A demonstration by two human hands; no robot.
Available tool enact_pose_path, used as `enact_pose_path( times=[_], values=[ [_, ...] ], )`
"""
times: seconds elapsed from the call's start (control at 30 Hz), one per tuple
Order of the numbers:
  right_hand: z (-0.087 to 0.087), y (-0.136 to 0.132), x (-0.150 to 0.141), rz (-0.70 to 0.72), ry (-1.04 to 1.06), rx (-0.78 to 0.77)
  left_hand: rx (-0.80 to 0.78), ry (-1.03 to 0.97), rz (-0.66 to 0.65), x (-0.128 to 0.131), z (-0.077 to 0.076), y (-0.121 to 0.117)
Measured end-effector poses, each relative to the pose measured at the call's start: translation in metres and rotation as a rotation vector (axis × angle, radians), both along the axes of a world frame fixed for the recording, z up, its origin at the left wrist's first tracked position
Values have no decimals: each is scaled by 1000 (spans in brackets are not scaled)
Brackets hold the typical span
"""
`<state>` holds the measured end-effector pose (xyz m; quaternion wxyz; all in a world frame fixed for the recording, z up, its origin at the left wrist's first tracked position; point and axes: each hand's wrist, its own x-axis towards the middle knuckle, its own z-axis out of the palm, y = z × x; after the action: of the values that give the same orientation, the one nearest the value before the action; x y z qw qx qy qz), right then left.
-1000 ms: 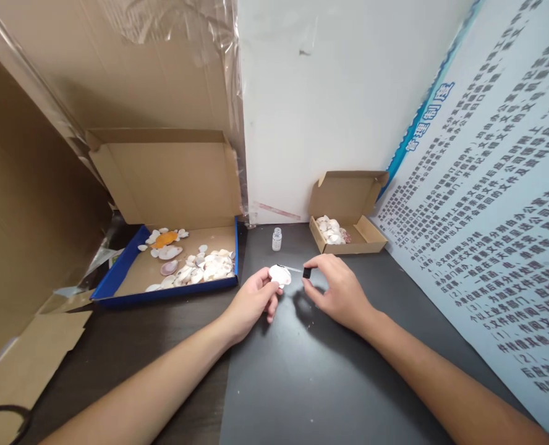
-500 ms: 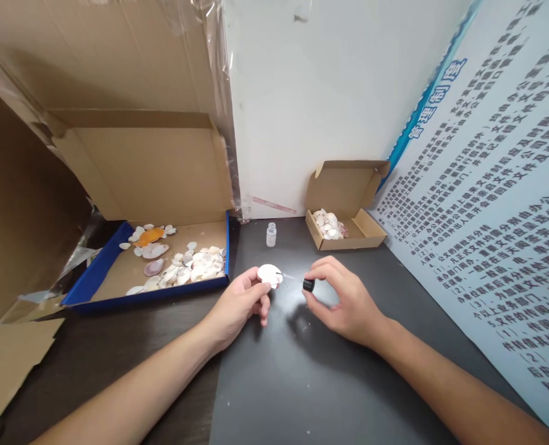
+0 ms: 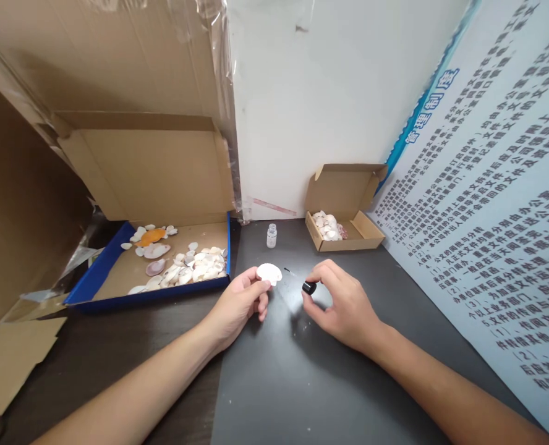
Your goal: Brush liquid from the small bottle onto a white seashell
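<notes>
My left hand (image 3: 240,304) pinches a white seashell (image 3: 269,272) just above the dark table (image 3: 302,383). My right hand (image 3: 342,304) is closed on a small black brush cap (image 3: 308,287); its thin brush points left, with the tip a short gap from the shell. A small clear bottle (image 3: 271,235) stands open and upright behind both hands, near the wall.
A blue-edged cardboard tray (image 3: 154,290) at the left holds several shells, one orange. A small open cardboard box (image 3: 348,232) with shells sits at the back right. A printed poster (image 3: 488,204) leans along the right side. Cardboard sheets stand at the left.
The brush tip lay on the shell one second ago; my right hand has drawn it back to the right, clear of the shell. My left hand keeps the shell almost still.
</notes>
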<state>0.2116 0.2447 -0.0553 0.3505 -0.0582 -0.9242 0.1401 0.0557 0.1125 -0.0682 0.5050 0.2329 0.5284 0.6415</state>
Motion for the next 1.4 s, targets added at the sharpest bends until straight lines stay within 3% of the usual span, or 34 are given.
enact_pose_path(
  times=[0.1,0.27,0.4,0.57,0.7,0.87,1.0,1.13,1.3,1.4],
  values=[
    [0,-3,-1,77,19,10,9,-6,9,0,-1,0],
    [-2,-5,-1,-27,-45,48,9,-18,3,-2,-2,1],
    [-2,-5,-1,70,20,28,18,-15,0,-1,-1,1],
    [0,-5,0,-17,-20,9,19,3,0,1,2,1],
    [1,-6,0,82,29,-14,30,17,-4,1,2,1],
    [1,-4,0,-8,-12,-7,21,26,3,1,2,1],
    [0,-5,1,89,2,-22,19,33,-8,1,3,1],
    [0,-5,1,-10,-7,-22,10,39,-11,2,3,2],
    [0,-5,1,103,-7,-48,13,52,-18,3,2,1],
    [0,-3,1,-19,-34,-42,10,71,-30,3,1,1]
  ],
)
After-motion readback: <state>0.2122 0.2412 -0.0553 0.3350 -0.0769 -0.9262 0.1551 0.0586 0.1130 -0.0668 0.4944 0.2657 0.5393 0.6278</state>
